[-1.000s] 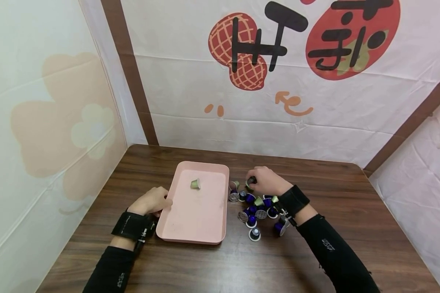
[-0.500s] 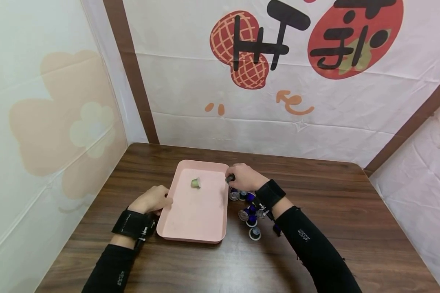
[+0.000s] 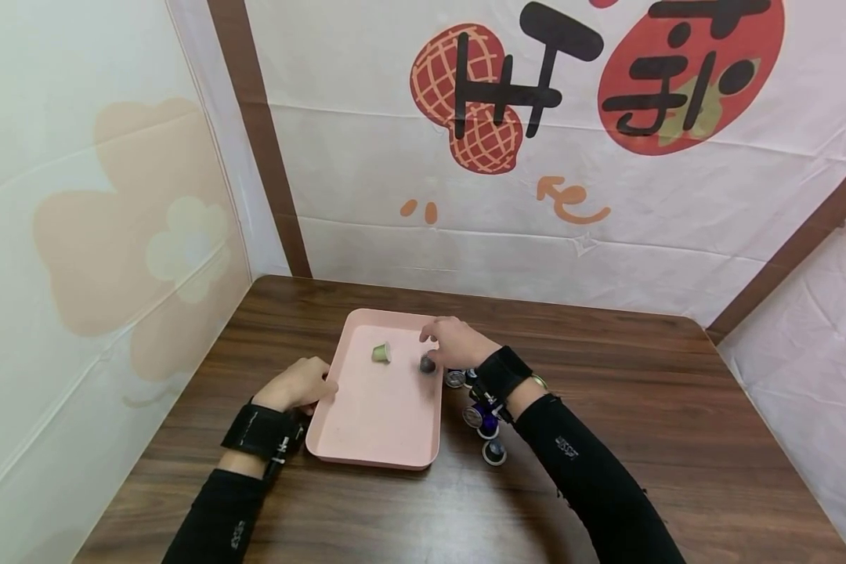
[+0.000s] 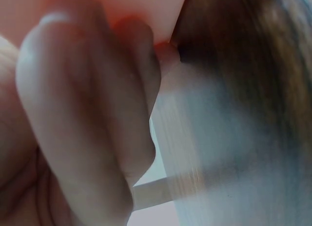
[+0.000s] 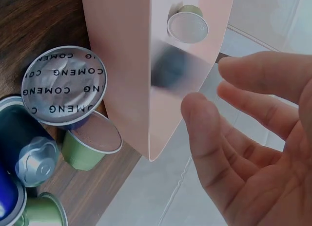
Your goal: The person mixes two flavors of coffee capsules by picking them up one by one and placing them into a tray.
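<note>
Half a second ago the right hand (image 3: 454, 342) was pinching a dark capsule (image 3: 428, 364) at the right rim of the pink tray (image 3: 374, 423); now its thumb and fingers stand apart with nothing between them, and the capsule is free, inside the tray's outline near the right wall. For the work in hand, this seems to mean a second capsule is being added beside the green capsule (image 3: 381, 353), which lies on its side toward the far end, well apart from the left hand. The left hand (image 3: 299, 384) grips the tray's left rim, just as it did then, probably steadying it. The head view makes the right fingers and the dark capsule look almost joined, but the right wrist view shows a clear gap, with the capsule blurred as if moving; whether it has reached the tray floor cannot be told. That close view also shows what the right wristband (image 3: 504, 374) partly covers from above: a silver lid (image 5: 64, 85) printed COMENG, a green capsule with a brownish lid (image 5: 90, 145), and a dark teal capsule (image 5: 27, 148) on the wooden table (image 3: 606, 376). The left wrist view adds only the left hand's bent fingers close against the pink plastic, too blurred for finer detail.
</note>
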Demonstrator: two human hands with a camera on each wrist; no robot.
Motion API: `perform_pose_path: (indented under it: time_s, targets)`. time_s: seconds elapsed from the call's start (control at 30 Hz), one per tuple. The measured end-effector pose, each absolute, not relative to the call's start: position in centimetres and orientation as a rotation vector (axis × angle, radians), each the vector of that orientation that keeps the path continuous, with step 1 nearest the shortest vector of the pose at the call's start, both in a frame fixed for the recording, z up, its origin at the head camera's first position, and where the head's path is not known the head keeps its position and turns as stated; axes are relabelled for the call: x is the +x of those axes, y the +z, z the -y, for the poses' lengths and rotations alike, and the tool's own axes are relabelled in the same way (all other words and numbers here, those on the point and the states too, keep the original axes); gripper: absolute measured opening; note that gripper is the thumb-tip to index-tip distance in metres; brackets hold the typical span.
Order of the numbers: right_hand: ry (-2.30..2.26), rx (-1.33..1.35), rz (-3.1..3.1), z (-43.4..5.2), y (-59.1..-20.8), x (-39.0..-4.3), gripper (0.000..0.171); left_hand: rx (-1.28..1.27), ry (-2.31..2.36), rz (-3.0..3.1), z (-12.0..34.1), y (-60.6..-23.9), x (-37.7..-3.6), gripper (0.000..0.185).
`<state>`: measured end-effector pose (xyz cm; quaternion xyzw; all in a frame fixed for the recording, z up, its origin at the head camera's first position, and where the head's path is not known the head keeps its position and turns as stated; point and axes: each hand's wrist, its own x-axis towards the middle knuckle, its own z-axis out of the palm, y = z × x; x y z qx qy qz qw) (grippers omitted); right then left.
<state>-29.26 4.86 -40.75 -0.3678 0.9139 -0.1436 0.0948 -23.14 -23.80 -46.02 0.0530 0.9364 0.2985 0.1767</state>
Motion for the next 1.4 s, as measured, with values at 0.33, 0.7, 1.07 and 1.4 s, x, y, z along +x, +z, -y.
perform_pose_path:
  time_s: [0.33,0.7,1.07,1.4]
  targets:
    - [-0.491,-1.098,-2.736,-7.1,-40.7,-28.8,0.025,0.123,0.834,-2.662,23.6,-46.0,-23.1,0.014]
    - [-0.433,-1.128,-2.764,-12.6,-39.4,-26.8,0.020,0.135,0.835,-2.662,23.5,-45.9,-23.0,0.014]
    - [-0.373,-1.119,-2.778,-18.8,-40.2,-24.4,0.008,0.145,0.828,-2.662,23.4,-46.1,-23.2,0.014]
    - [-0.368,-1.037,-2.712,-22.2,-41.2,-21.5,0.014,0.136,0.852,-2.638,23.3,-45.9,-23.1,0.018]
